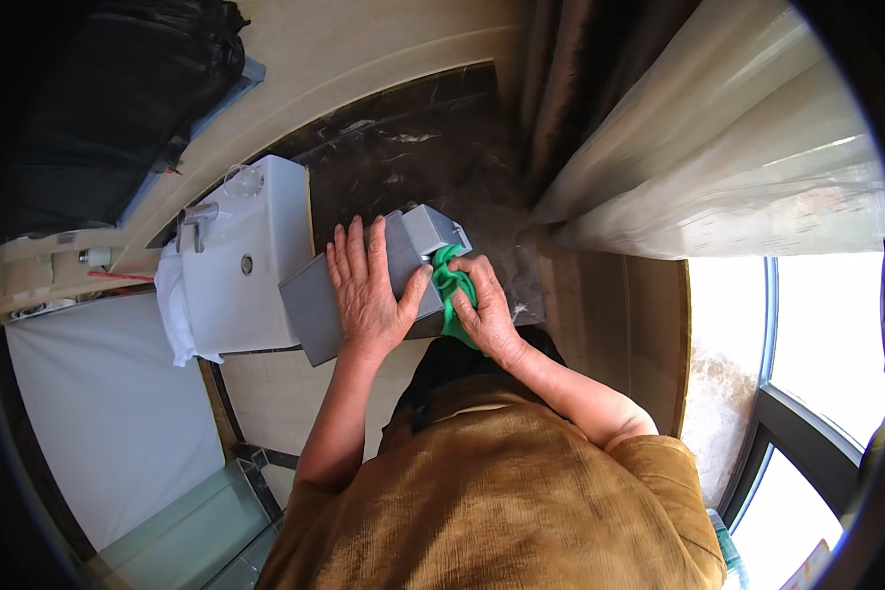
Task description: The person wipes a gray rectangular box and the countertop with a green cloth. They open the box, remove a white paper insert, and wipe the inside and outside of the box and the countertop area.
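Observation:
A grey rectangular box (pixel 315 305) rests at a slant on the dark marble counter, with a lighter grey part (pixel 431 228) at its right end. My left hand (pixel 367 290) lies flat across the top of the box, fingers stretched out and the thumb spread apart toward the right end. Bunched in my right hand (pixel 486 310) is a green cloth (pixel 452 280). That hand's fingers are closed around it, and the cloth touches the right end of the box. Part of the cloth hangs down toward the counter's front edge.
Left of the box stands a white washbasin (pixel 228 295) with a metal tap (pixel 199 224) and a white towel (pixel 174 310) over its side. The dark marble counter (pixel 413 147) reaches back to the wall. Pale curtains (pixel 718 147) hang at the right beside a bright glass door.

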{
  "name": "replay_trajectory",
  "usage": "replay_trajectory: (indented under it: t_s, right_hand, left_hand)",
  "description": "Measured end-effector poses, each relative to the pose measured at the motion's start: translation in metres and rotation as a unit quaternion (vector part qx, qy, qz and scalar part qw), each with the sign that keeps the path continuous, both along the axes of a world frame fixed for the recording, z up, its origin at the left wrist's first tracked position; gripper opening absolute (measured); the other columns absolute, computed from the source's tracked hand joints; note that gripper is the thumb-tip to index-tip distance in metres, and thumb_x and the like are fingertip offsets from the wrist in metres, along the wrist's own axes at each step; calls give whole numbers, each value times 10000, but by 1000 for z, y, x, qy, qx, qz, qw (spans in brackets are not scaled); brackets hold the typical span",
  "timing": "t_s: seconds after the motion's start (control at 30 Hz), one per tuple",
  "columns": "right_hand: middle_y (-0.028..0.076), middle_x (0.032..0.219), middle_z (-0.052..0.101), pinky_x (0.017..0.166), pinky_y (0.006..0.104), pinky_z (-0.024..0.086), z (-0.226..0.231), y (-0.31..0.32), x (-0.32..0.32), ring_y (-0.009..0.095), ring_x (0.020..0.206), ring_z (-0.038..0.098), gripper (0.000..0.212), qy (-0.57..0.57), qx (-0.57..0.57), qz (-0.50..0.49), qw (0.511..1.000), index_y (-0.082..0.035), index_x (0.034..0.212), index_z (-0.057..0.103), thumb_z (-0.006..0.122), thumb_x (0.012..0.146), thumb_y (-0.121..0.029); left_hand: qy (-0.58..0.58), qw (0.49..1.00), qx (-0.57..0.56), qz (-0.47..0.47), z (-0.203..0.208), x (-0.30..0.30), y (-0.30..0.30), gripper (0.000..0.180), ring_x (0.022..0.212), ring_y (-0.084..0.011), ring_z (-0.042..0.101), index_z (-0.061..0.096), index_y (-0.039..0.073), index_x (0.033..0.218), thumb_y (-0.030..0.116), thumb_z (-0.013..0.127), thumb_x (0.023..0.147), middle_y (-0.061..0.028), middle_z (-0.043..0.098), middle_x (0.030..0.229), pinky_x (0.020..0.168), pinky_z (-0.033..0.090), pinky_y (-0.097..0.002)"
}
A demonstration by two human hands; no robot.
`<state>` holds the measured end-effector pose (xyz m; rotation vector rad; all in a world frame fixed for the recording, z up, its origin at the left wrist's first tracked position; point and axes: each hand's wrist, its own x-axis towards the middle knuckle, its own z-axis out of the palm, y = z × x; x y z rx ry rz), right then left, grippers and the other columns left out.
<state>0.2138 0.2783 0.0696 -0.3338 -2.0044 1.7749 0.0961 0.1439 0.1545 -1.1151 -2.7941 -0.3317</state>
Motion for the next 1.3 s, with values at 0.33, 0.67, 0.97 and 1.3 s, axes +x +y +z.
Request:
replay_trajectory:
  t_s: [0.33,0.67,0.97,1.3]
  right_hand:
    - [167,1200,547,1016,415,461,-59,4,4,420,1146,566,443,-113,8,27,993,-104,1281,535,608,874,58]
    - [91,1024,706,863,340,538,-114,17,8,173,904,641,224,-233,-69,14,970,-77,1224,615,622,1000,-76]
    - [9,991,660,799,257,509,15,51,-33,84,922,581,226,-41,-312,-26,949,-81,1262,586,618,1059,-176]
    - [183,1176,572,934,439,502,-30,13,-30,418,1058,613,310,-45,17,-73,996,-75,1238,517,624,954,-16]
  left_hand:
    - [-5,1000,20,-1,2,-1,3,820,1427,-466,351,399,32,1537,504,686,931,-250,422,1509,1212,229,-589]
    - [-19,999,33,9,5,-1,3,920,1427,-461,360,390,25,1553,561,718,881,-252,435,1507,1229,207,-585]
    - [-31,997,46,-46,5,1,-4,979,1422,-426,399,453,30,1518,636,752,808,-222,472,1487,1255,188,-573]
    - [-44,996,39,-67,8,1,-1,988,1445,-405,380,443,58,1534,634,761,797,-192,472,1498,1255,191,-572]
